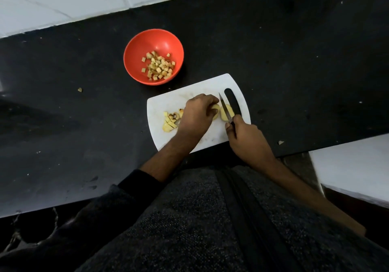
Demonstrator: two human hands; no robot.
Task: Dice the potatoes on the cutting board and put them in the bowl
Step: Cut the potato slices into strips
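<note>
Yellow peeled potato [216,112] sits mid-right on the white plastic cutting board [168,103], split in two – second piece [229,112] lies right of the blade. Small steel knife [224,108] runs near-to-far, tip pointing away from the person. Right hand [244,138] grips the knife's handle; left hand [199,114] curls over the left potato piece. Cut chunks [170,121] sit at the board's left end. Black stone counter [294,61], white tiled wall behind. Red round bowl [134,55] – just beyond the board, holds potato dice [160,66].
</note>
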